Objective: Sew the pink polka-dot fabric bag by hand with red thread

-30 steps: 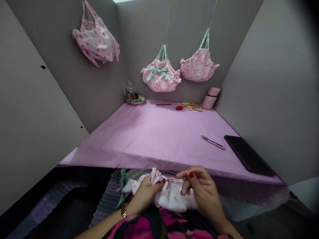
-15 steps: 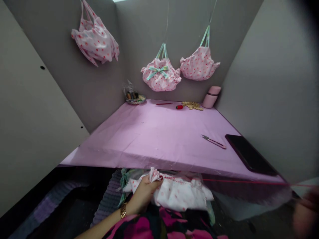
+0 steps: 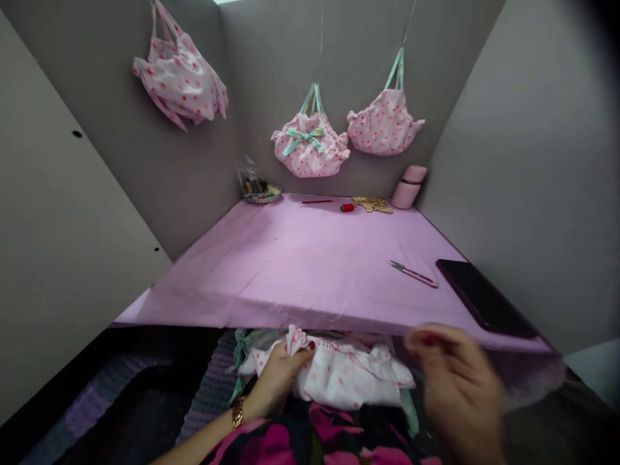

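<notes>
Over my lap lies a white garment with pink dots (image 3: 346, 381), gathered along its upper edge, where a line of stitches shows. My left hand (image 3: 277, 382), with a gold bracelet at the wrist, pinches a bunched corner of that cloth between thumb and fingers. To the right of the garment and apart from it, my right hand (image 3: 458, 391) is raised near the table's front edge. Its thumb and forefinger are pressed together. Motion blur hides whatever is between those fingertips. Mint-green ties (image 3: 241, 349) hang at the garment's left side.
Thread snips (image 3: 413, 274) and a dark phone (image 3: 484, 298) lie on the pink-covered table (image 3: 310, 258). Farther back are a red thread spool (image 3: 347, 208), a red pencil-like stick (image 3: 316, 201), a basket (image 3: 264, 195) and a pink flask (image 3: 409, 187). Dotted garments (image 3: 312, 155) hang above.
My right hand has come in leftward from the far right edge toward the garment. The red thread stretched taut across to it no longer shows taut. My left hand keeps its hold.
</notes>
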Tool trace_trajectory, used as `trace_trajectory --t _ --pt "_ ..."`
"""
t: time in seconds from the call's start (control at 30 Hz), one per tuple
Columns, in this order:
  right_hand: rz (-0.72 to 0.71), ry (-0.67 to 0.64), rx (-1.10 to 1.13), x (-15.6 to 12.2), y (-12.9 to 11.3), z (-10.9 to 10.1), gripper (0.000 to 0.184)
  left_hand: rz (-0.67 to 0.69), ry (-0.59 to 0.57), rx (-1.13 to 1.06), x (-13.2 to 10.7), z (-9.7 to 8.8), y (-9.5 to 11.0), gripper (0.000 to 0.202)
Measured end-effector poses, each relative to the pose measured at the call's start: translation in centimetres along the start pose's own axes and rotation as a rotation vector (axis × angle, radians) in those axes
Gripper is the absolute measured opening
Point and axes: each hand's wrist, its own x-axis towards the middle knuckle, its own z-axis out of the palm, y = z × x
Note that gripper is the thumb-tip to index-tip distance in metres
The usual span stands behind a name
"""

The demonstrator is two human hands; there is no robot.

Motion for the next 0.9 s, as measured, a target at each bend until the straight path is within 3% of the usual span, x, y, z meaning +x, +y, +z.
trace_trajectory --t 0.13,0.27,0.5,0.7,0.9 --pt "0.116 -0.503 0.035 -0.3 1.2 4.5 0.014 0.014 -0.029 -0.001 0.0 -0.1 0.0 0.017" --pt "0.285 -0.706 0.131 -0.7 3.2 6.6 0.022 0.004 -0.060 0.007 -0.1 -0.1 0.2 0.020" --pt "0.283 -0.680 0.124 -0.7 3.3 6.0 0.022 -0.021 -0.016 -0.009 -0.5 0.2 0.4 0.023" --pt "0.302 -0.646 0.117 -0.9 3.0 6.0 0.021 -0.005 -0.058 -0.020 -0.5 0.1 0.4 0.023" --pt "0.191 -0.577 -0.011 -0.3 1.9 5.4 0.020 0.018 -0.083 -0.013 -0.3 -0.1 0.3 0.022"
